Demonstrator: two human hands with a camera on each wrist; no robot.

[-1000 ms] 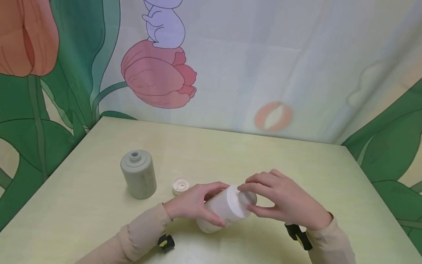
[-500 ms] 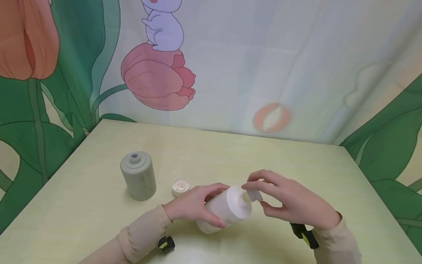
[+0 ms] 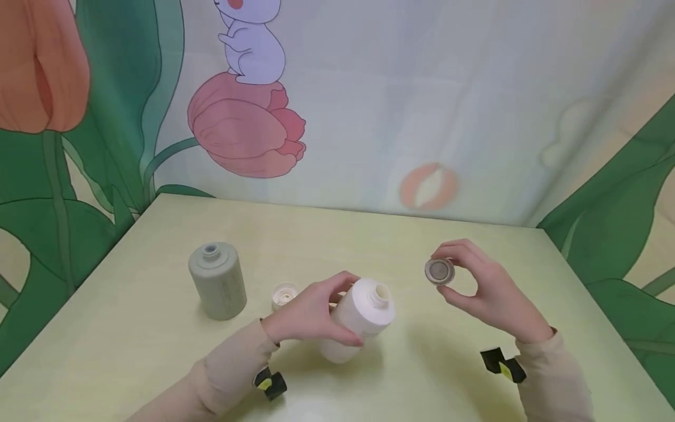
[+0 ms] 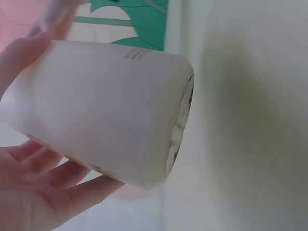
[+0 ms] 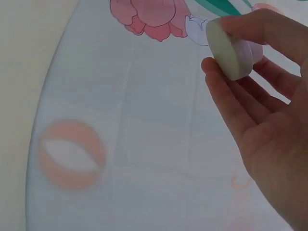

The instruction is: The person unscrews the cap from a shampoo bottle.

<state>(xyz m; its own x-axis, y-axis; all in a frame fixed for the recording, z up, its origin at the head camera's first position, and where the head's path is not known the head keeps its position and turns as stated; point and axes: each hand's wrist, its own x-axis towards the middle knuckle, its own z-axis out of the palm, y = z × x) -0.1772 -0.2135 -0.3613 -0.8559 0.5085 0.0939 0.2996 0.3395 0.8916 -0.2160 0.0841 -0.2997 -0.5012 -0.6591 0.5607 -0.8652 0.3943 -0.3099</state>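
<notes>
My left hand (image 3: 316,310) grips a white bottle (image 3: 364,310) round its side, thumb on the near side. The bottle leans to the right, its uncapped mouth pointing up. In the left wrist view its base (image 4: 180,127) shows tilted; whether it touches the table I cannot tell. My right hand (image 3: 490,287) holds a small round cap (image 3: 439,271) between thumb and fingers, in the air right of the bottle. In the right wrist view, this cap (image 5: 231,50) has a pale greenish flat face.
A grey-green bottle (image 3: 218,287) with an open neck stands upright at the left of the table (image 3: 464,375). Between it and my left hand lies a white cap (image 3: 285,295), hollow side up. A patterned curtain (image 3: 369,117) hangs behind the table's back edge.
The right hand has pulled the small cap off the white bottle's mouth and carried it up and to the right. The left hand has tipped the bottle somewhat more upright.
</notes>
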